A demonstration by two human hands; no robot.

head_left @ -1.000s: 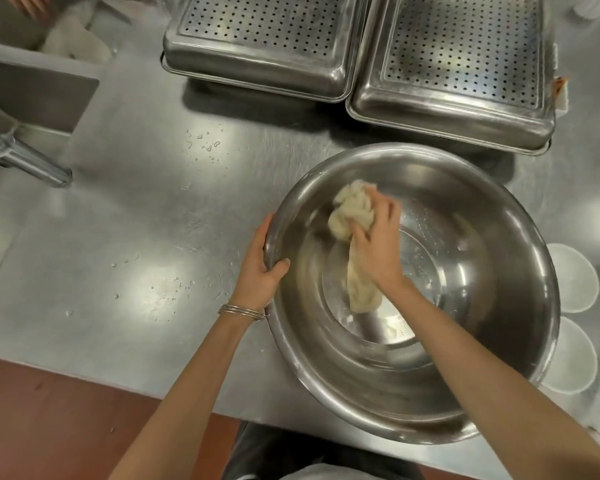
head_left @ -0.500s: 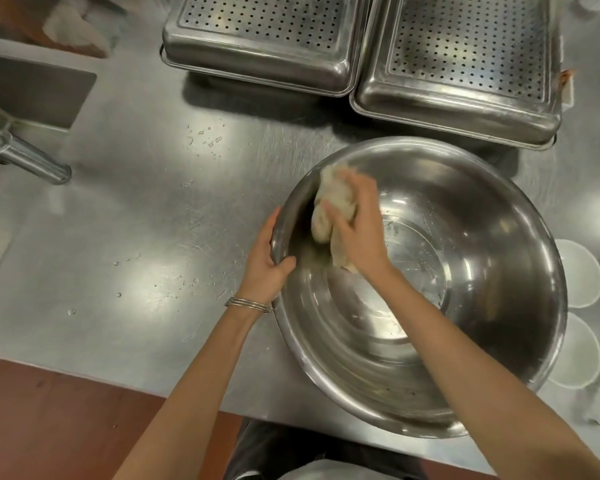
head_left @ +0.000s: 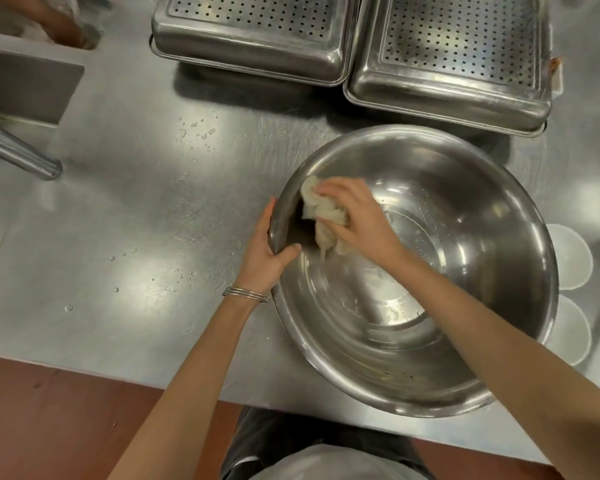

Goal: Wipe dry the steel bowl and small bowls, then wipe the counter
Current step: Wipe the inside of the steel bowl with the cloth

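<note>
The steel bowl stands on the bench, close to its near edge, just in front of the person. It looks a little tipped toward the near side, though I cannot say this for sure.

The left hand, with thin bangles at the wrist, grips the left rim of the bowl. The thumb hooks over the rim to the inside and the fingers lie on the outside. I judge that this hold is there to stop the bowl from sliding or turning under the rubbing.

The right hand is clenched around a bunched pale cloth and presses it on the inner left wall, just beside the left thumb. A loose end of the cloth hangs down toward the bottom.

To the right, two small bowls wait partly hidden behind the big rim, probably next in turn.

Farther away, water drops lie on the bench, so the bench is not wiped yet. A tap reaches in from the left. At the far side, two perforated trays lie side by side.
</note>
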